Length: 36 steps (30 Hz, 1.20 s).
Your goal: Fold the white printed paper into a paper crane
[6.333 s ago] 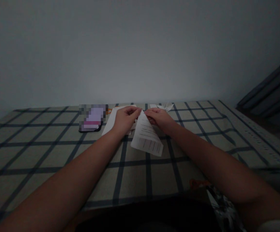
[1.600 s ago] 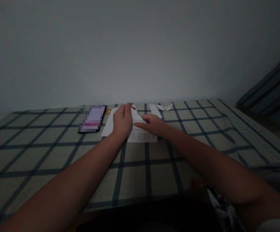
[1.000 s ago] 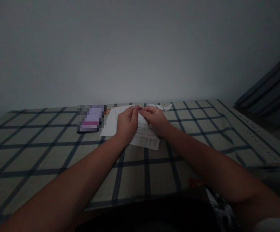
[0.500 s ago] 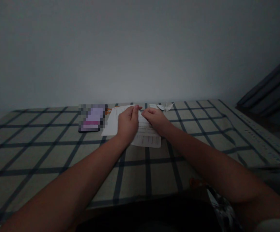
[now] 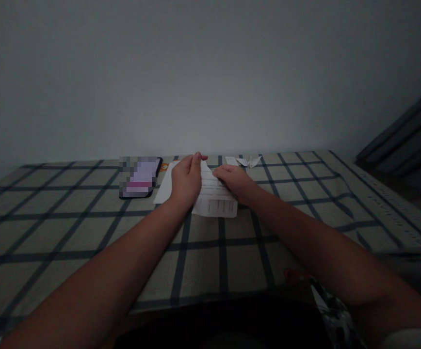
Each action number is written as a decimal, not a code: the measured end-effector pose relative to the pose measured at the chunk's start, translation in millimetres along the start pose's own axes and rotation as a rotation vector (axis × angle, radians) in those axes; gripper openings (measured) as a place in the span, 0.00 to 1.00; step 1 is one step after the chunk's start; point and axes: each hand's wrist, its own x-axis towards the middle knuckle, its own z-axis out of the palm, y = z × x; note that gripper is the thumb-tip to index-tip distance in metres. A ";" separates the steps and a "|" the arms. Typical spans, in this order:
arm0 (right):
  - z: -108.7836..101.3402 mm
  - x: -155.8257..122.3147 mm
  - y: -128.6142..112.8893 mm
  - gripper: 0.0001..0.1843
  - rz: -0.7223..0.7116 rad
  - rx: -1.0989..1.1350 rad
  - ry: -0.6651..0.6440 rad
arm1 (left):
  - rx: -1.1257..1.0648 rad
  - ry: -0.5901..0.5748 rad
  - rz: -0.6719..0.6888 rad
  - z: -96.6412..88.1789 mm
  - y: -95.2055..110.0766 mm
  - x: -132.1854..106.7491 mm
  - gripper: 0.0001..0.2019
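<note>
A printed sheet of paper (image 5: 216, 198) is held between my two hands over the far part of the table. My left hand (image 5: 186, 179) is closed on its left edge, thumb uppermost. My right hand (image 5: 235, 182) pinches its upper right edge, fingers curled. The paper's top edge slopes down from the left hand to the right, and its lower edge hangs toward me. Beneath and left of my left hand lies a white sheet stack (image 5: 164, 188), partly covered by that hand.
A phone (image 5: 143, 177) with a lit, partly blurred screen lies left of the papers. Behind my right hand sits a small folded paper piece (image 5: 249, 162). The checked tablecloth (image 5: 203, 261) reaches the wall (image 5: 210, 77). Dark striped fabric (image 5: 410, 140) hangs at the right.
My left hand has shifted left and slightly up, farther from my right hand. More of the printed sheet shows between them, and its lower edge has risen a little.
</note>
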 end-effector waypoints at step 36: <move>-16.0 0.3 -1.3 0.10 0.031 -0.074 0.032 | -0.358 0.138 -0.394 -24.8 -54.8 49.5 0.19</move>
